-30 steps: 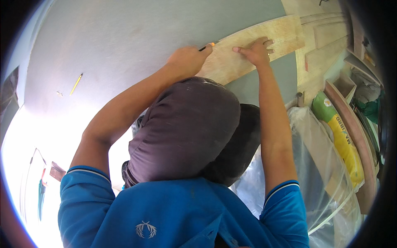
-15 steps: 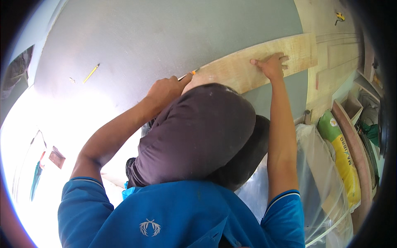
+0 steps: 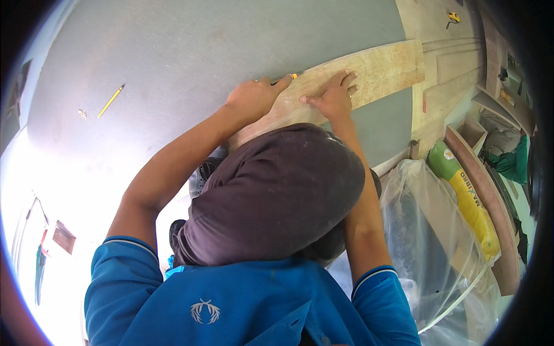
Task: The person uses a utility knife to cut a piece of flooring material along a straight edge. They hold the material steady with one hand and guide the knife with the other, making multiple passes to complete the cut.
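Observation:
A long pale wooden board (image 3: 384,65) lies over the grey sheet (image 3: 190,52), its near left part hidden behind my raised knee. My left hand (image 3: 254,99) is closed around a slim tool with an orange end (image 3: 295,76), which shows at the board's far edge; the rest of the tool is covered by my fingers. Flat on the board's face, my right hand (image 3: 334,99) presses with fingers and thumb spread. It is a short way to the right of my left hand.
A yellow pencil (image 3: 111,101) lies on the grey sheet at the left. A yellow tape measure (image 3: 453,18) sits on wood panels (image 3: 456,69) at the far right. Clear plastic sheeting (image 3: 415,230), a green and yellow bag (image 3: 464,190) and a curved wooden piece (image 3: 496,225) stand at my right.
My left hand has moved right and away from me along the board's far edge with the tool. My right hand has slid left along the board, closer to it. The view has shifted slightly.

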### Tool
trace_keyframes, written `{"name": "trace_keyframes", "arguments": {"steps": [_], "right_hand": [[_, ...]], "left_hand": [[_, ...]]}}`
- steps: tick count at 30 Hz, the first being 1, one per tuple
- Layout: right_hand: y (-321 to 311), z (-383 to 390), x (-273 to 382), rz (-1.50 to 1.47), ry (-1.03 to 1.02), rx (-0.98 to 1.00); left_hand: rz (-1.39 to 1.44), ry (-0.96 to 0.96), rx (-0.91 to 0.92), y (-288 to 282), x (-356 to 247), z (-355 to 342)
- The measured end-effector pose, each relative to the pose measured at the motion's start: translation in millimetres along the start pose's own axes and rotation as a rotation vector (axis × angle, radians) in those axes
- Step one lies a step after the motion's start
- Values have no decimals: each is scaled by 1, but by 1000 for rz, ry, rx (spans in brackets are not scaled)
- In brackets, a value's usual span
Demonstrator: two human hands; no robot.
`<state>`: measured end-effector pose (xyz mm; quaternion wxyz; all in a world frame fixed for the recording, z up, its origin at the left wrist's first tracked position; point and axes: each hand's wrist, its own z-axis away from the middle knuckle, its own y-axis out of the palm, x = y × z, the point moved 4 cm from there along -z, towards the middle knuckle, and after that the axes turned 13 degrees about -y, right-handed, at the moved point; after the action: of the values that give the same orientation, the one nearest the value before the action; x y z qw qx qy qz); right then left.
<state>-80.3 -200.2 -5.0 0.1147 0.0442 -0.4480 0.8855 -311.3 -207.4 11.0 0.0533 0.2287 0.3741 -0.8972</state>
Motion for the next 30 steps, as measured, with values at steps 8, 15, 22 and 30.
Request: {"name": "trace_keyframes", "arguments": {"steps": [8, 15, 22, 30], "right_hand": [[-4, 0, 6, 55, 58, 44], [-3, -3, 6, 50, 57, 33], [0, -4, 6, 54, 75, 56], [-2, -1, 10, 52, 95, 77]], "left_hand": [[-33, 82, 85, -11, -7, -17], [-58, -20, 138, -6, 16, 23], [-139, -118, 247, -7, 65, 87], [-220, -175, 282, -10, 81, 120]]}}
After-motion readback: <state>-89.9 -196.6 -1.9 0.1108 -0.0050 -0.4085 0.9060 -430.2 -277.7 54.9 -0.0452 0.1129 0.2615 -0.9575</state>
